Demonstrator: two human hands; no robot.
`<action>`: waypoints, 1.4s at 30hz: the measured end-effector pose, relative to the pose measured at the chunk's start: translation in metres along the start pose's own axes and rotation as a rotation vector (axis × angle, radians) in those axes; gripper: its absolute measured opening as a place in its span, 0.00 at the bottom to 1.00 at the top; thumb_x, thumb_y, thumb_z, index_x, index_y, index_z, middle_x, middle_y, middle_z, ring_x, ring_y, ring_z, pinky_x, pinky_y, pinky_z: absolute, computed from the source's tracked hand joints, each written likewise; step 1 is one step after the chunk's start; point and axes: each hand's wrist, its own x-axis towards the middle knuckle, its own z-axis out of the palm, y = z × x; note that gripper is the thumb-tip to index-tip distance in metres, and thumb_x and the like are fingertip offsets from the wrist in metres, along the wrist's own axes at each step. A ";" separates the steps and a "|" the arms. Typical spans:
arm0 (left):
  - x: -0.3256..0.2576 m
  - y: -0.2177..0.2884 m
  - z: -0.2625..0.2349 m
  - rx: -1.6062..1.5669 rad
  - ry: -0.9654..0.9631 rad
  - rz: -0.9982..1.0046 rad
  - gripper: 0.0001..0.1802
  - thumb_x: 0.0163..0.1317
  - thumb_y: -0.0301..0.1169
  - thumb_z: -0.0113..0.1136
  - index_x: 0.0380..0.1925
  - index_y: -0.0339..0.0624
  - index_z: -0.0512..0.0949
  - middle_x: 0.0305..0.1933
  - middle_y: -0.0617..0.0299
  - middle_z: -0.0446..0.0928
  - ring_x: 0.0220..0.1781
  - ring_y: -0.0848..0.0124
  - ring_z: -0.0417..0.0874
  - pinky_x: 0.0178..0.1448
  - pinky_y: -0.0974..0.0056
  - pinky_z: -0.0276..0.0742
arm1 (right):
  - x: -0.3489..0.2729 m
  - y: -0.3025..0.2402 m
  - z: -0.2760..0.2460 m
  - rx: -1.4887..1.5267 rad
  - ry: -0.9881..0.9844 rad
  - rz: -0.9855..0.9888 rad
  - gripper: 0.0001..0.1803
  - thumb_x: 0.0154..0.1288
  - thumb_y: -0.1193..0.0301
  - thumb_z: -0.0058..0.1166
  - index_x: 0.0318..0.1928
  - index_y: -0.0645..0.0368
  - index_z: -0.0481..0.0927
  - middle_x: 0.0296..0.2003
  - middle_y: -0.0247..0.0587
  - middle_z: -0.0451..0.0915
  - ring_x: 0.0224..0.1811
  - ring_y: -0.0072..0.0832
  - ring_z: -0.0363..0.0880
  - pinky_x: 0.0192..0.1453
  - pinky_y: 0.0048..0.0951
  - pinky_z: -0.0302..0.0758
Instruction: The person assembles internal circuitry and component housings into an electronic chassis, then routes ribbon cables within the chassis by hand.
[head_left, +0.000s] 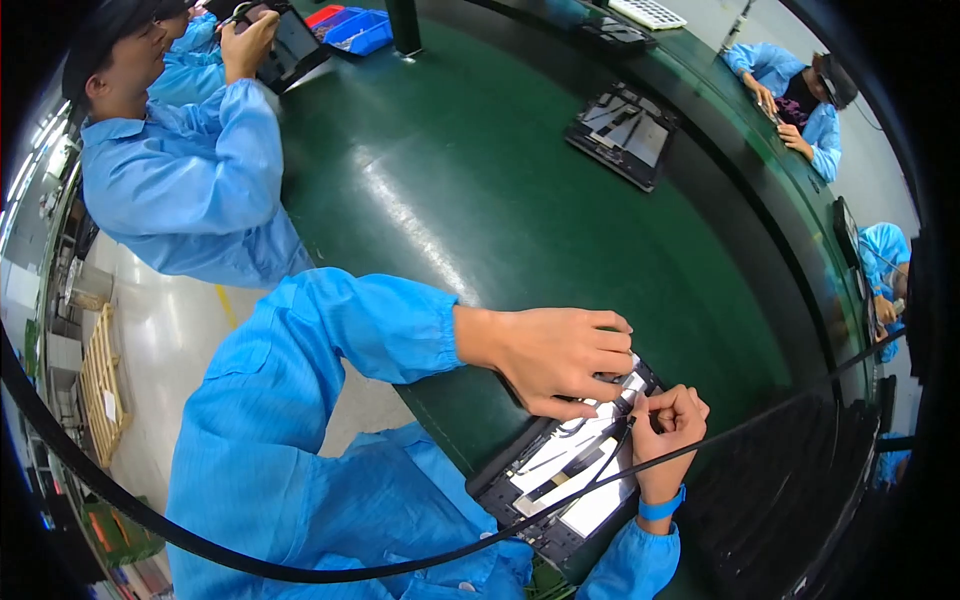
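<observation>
An opened tablet (525,495) lies tilted near the table's front edge, its black frame and bright silvery inside showing. My left hand (560,355) rests across its far part, palm down with the fingers spread. At the tablet's right side my right hand (670,430) is closed, thumb and forefinger pinched over the inner parts. What sits between those fingertips is too small to make out. A thin dark strand (612,460) runs from near the pinch across the silvery surface. A blue band (661,505) circles my right wrist.
Another opened tablet (625,135) lies farther off on the green table (480,150). To the left a co-worker (190,180) holds a tablet (290,45). Blue bins (358,30) stand behind. A black cable (400,572) sweeps across the view. Other people (800,110) sit at the right.
</observation>
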 end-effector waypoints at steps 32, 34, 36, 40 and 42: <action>-0.021 0.023 -0.001 -0.105 0.160 -0.181 0.09 0.62 0.32 0.68 0.37 0.37 0.87 0.36 0.59 0.79 0.36 0.60 0.80 0.36 0.57 0.73 | -0.003 0.003 -0.011 0.074 -0.127 -0.179 0.16 0.43 0.72 0.69 0.21 0.54 0.69 0.22 0.35 0.64 0.34 0.39 0.62 0.53 0.42 0.59; -0.019 0.027 0.001 -0.116 0.164 -0.228 0.10 0.64 0.34 0.68 0.33 0.38 0.84 0.35 0.59 0.76 0.36 0.60 0.78 0.37 0.56 0.73 | -0.002 0.007 -0.013 0.065 -0.156 -0.170 0.16 0.42 0.72 0.69 0.21 0.54 0.70 0.22 0.35 0.65 0.34 0.39 0.62 0.54 0.42 0.59; -0.018 0.032 0.001 -0.125 0.167 -0.275 0.12 0.66 0.36 0.67 0.29 0.40 0.81 0.33 0.59 0.74 0.36 0.59 0.76 0.38 0.55 0.72 | 0.000 0.005 -0.014 0.060 -0.190 -0.163 0.14 0.42 0.71 0.70 0.21 0.54 0.72 0.22 0.35 0.65 0.35 0.39 0.62 0.54 0.43 0.58; -0.018 0.038 0.001 -0.100 0.149 -0.322 0.12 0.67 0.37 0.66 0.32 0.39 0.80 0.35 0.58 0.73 0.37 0.59 0.75 0.41 0.55 0.71 | 0.003 0.001 -0.020 0.064 -0.219 -0.145 0.14 0.43 0.70 0.70 0.21 0.54 0.74 0.23 0.35 0.65 0.36 0.38 0.62 0.54 0.43 0.58; -0.019 0.039 0.000 -0.089 0.142 -0.338 0.12 0.67 0.37 0.66 0.33 0.39 0.80 0.35 0.58 0.72 0.38 0.59 0.75 0.41 0.55 0.71 | 0.002 0.001 -0.020 0.098 -0.226 -0.145 0.13 0.44 0.69 0.71 0.20 0.53 0.75 0.23 0.35 0.66 0.36 0.38 0.63 0.54 0.42 0.58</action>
